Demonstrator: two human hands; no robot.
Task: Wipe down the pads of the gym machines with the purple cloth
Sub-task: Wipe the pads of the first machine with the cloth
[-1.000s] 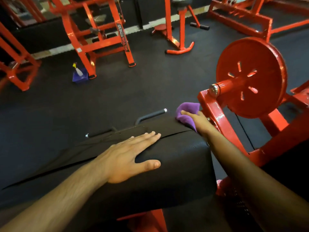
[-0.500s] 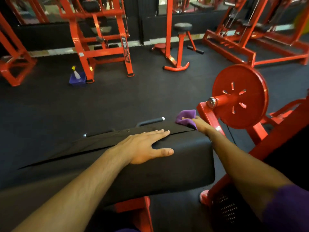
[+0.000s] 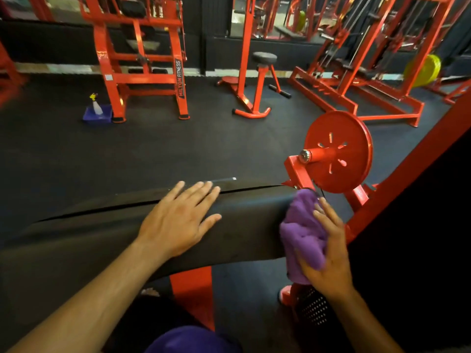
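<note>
A long black machine pad [image 3: 244, 225] stretches across the lower middle of the head view. My left hand [image 3: 181, 220] rests flat on its top with the fingers spread. The bunched purple cloth [image 3: 303, 233] lies against the pad's right end face. My right hand [image 3: 326, 253] presses the cloth there, fingers over it and thumb under its lower part. Part of the cloth is hidden behind the hand.
A red weight plate [image 3: 339, 154] on a red arm stands just right of the pad. A spray bottle [image 3: 96, 104] in a blue tray [image 3: 98, 115] sits on the black floor at far left. Red machines [image 3: 142, 62] and a round-seated stand [image 3: 262, 80] line the back.
My right hand has brought the cloth from the pad's far right corner down and toward me onto the end face. The left hand stays on top; the camera has tilted up.
</note>
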